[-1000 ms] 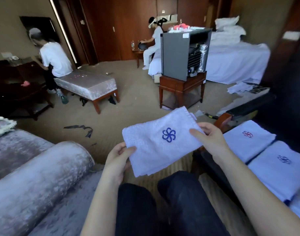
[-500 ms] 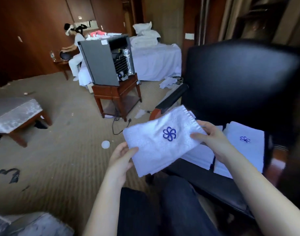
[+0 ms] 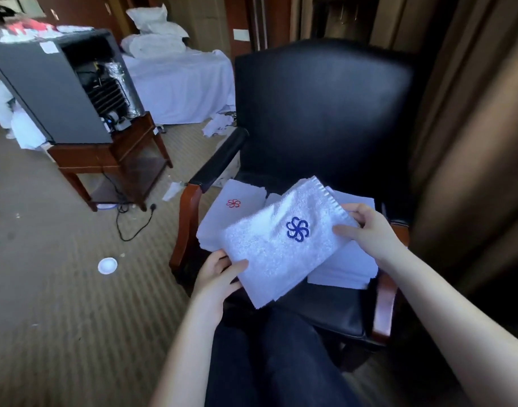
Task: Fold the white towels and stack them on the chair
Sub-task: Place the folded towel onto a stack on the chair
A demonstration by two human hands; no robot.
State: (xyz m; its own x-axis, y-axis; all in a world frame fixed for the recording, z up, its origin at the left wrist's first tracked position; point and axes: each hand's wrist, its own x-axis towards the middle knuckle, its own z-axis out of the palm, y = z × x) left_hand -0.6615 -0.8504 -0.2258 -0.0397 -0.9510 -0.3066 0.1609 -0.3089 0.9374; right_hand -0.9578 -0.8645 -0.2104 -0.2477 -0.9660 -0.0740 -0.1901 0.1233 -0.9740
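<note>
The folded white towel (image 3: 278,248), blue flower emblem up, hangs above the black chair (image 3: 322,113) seat and its two towel stacks (image 3: 231,210). The left hand (image 3: 216,277) pinches its near corner, the right hand (image 3: 366,230) its far edge, thumbs on top.

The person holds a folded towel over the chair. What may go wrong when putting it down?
The folded towel is held only at its ends by the left hand and right hand, so its layers may fall open. It hangs tilted across the red-logo stack and the other stack, so it might land askew, bridging both.
</note>
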